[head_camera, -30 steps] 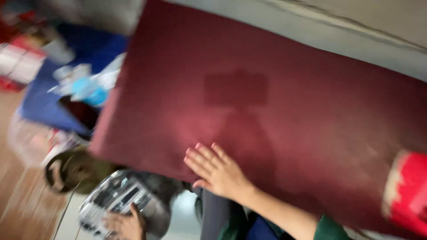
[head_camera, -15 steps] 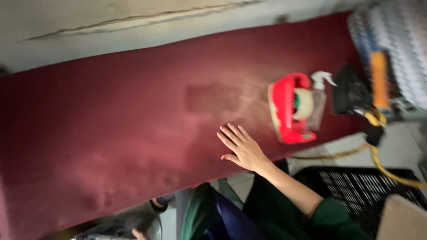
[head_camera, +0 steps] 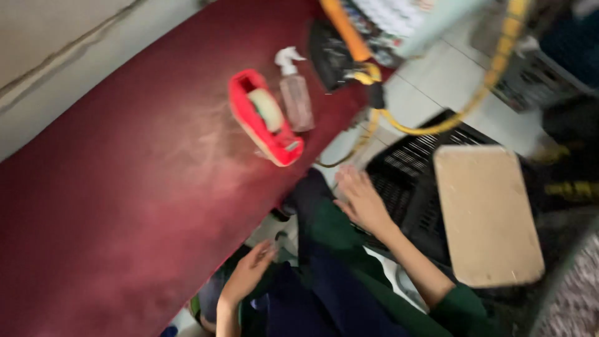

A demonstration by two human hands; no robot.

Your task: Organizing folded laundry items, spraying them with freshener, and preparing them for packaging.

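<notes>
Hands are off the dark red desk (head_camera: 125,206) now: half a second ago my right hand lay flat on its felt-like top beside the red tape dispenser (head_camera: 265,118), and now it has dropped past the edge, so the pressing on the cloth is over and my attention has swung down to my lap. My right hand (head_camera: 362,203) hangs with fingers spread and empty above the black slatted crate (head_camera: 412,168), just beside the dark green and navy fabric (head_camera: 318,249) bunched over my knees. My left hand (head_camera: 249,274) sits lower, fingers loosely open, touching the edge of that same fabric; it grips nothing that I can make out.

The desk surface looks matte and napped, with pale scuffed streaks near the dispenser. The dispenser is glossy plastic, curved, with a pale roll inside. Next to it lies a small clear spray bottle (head_camera: 295,97) with a white nozzle. A yellow hose (head_camera: 462,115) loops over the crate, and a plain tan board (head_camera: 486,215), flat with rounded corners, rests on it.
</notes>
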